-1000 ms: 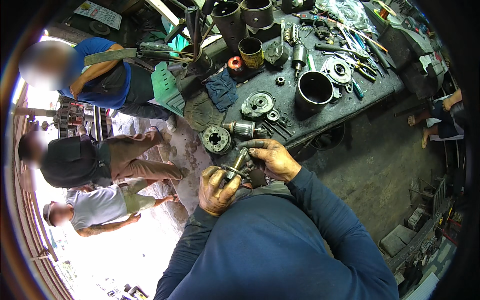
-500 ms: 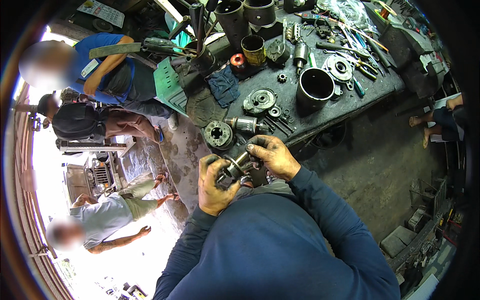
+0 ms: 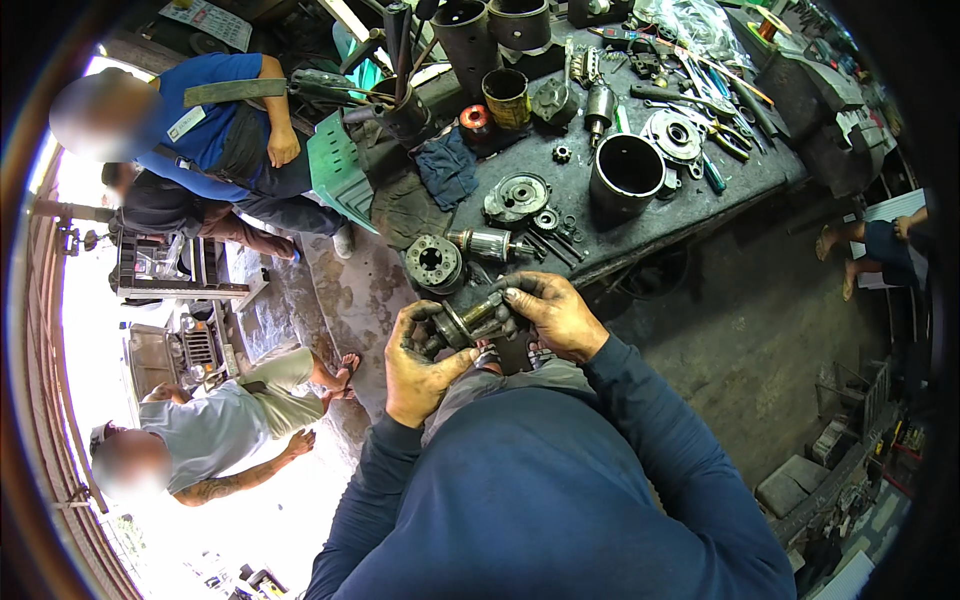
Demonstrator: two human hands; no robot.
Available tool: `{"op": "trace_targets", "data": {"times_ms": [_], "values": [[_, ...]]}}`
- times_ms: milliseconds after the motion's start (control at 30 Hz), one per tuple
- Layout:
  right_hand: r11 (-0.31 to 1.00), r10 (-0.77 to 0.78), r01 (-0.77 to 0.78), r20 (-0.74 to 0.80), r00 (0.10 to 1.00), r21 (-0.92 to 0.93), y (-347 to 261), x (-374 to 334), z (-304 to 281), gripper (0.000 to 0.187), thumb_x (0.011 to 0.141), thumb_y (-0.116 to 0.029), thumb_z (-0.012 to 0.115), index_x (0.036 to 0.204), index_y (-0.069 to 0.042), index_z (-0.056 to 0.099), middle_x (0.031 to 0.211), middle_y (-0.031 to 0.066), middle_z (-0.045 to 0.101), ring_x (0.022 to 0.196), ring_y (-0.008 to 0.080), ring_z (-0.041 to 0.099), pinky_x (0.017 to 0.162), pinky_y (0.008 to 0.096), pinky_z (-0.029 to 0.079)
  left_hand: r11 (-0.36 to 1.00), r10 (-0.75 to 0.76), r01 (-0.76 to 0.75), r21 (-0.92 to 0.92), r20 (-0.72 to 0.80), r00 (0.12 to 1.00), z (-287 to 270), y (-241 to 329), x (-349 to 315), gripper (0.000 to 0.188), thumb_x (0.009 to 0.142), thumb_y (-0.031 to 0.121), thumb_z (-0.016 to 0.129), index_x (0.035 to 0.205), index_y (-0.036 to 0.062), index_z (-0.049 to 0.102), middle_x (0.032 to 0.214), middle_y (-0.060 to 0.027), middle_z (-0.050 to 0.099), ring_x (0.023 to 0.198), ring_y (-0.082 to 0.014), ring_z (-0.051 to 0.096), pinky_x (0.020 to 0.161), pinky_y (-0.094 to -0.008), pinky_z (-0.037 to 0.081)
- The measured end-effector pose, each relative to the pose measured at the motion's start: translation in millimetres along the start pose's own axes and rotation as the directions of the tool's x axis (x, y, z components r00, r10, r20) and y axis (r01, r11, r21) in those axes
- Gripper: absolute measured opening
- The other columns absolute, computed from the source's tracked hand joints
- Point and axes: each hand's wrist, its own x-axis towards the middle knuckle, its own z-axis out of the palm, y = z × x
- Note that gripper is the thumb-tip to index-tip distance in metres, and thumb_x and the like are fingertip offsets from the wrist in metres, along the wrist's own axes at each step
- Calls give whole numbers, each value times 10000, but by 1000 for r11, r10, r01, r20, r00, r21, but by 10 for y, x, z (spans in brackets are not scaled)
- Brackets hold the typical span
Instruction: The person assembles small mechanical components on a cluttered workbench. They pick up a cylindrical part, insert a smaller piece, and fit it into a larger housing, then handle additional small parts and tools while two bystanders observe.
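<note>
In front of my body, just off the near edge of the workbench, I hold a flanged metal shaft (image 3: 481, 314) that looks like a starter-motor drive part. My left hand (image 3: 418, 372) is curled round its wide collar end. The fingers of my right hand (image 3: 560, 318) grip the narrower end. Grease darkens both hands. Closest to them on the bench are a round slotted metal housing (image 3: 436, 262) and an armature (image 3: 490, 243) with a copper-toned end. A round end cover (image 3: 517, 199), a small gear (image 3: 546, 220), and several rods and rings lie behind.
On the bench (image 3: 640, 232) stand an open black cylinder (image 3: 627, 172) and a yellowish can (image 3: 507, 98). Pliers (image 3: 733, 142) and other tools spread to the right. A blue rag (image 3: 446, 170) and green perforated crate (image 3: 338, 170) lie left. Several people are at the left; another's legs show far right.
The shaft has tilted and shows more of its length between my hands. My left hand has shifted slightly left and down. At the left, people have changed posture.
</note>
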Motion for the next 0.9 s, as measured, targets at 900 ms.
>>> {"op": "trace_targets", "data": {"times_ms": [900], "values": [[998,-5,6,-26,1000,60,96,-44,56,261,1069,-118,606,1266,52,630,1059,79,728,890,111,708,817,266,598,986,-143,139,-96,-43,989,30,30,-46,436,837,134,867,1137,34,567,973,-62,701,825,-137,677,749,-280,575]]}}
